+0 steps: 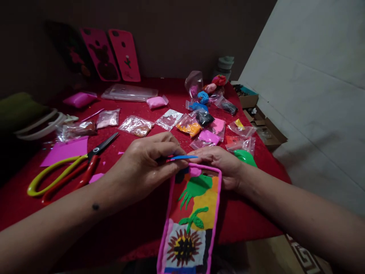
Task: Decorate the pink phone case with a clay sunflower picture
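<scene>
My left hand (154,161) is closed in a pinch on a thin blue modelling tool (184,157). The tool lies level just above the top edge of a phone case (196,201) covered in coloured clay. A pink clay rim runs round the case, and a sunflower, green leaves and a green shape decorate its face. My right hand (222,161) is behind the upper right corner of the case and holds it tilted towards me; some of its fingers are hidden. The lower end of the case runs out of the view.
Yellow-and-red scissors (82,161) lie left on the red cloth (114,228), by a pink sheet (67,150). Several clay bags, such as an orange one (189,127), spread across the middle. Decorated phone cases (125,55) lean at the back. Cardboard boxes (268,127) stand right.
</scene>
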The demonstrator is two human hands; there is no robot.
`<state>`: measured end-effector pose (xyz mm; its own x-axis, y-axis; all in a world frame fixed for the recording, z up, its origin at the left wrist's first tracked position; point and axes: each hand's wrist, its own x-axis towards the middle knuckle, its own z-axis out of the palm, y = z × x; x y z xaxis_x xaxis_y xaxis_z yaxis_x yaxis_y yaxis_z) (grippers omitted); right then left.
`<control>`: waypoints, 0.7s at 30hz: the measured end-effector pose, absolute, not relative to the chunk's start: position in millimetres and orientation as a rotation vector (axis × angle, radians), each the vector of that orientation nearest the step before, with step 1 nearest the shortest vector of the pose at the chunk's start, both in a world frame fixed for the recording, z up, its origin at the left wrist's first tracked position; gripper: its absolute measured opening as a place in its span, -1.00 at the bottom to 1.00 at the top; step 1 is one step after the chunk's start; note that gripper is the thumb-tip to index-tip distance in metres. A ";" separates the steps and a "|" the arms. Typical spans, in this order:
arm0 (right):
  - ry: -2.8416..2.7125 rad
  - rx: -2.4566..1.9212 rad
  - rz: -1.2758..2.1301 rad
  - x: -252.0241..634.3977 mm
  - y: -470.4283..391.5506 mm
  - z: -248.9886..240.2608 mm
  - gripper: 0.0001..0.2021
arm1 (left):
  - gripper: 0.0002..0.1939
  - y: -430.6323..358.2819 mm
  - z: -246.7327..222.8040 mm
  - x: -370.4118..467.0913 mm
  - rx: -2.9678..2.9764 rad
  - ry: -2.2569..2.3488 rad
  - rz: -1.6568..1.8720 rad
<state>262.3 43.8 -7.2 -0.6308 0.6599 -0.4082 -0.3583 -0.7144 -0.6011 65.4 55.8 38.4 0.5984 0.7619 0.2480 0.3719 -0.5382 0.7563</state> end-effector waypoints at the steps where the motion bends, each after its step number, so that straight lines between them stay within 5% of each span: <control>1: -0.632 -0.842 2.325 262.1 43.5 -5.9 -0.80 | -0.90 57.5 39.4 64.5 2.072 0.917 0.739; 7: -0.557 -0.854 2.296 262.3 42.7 -2.6 -0.84 | -0.83 75.2 37.0 52.0 1.573 1.137 0.565; 11: -0.568 -0.807 2.342 262.7 44.0 -3.4 -0.86 | -0.66 80.7 31.3 50.3 1.413 1.023 0.419; 21: -0.546 -0.760 2.208 263.7 42.2 -2.6 -0.92 | -0.58 77.0 29.9 53.4 1.101 0.818 0.292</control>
<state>263.7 42.2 -2.6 -0.5619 0.7482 -0.3528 -0.4978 -0.6465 -0.5781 53.4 77.0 29.9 0.6805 0.5867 -0.4389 0.1758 0.4509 0.8751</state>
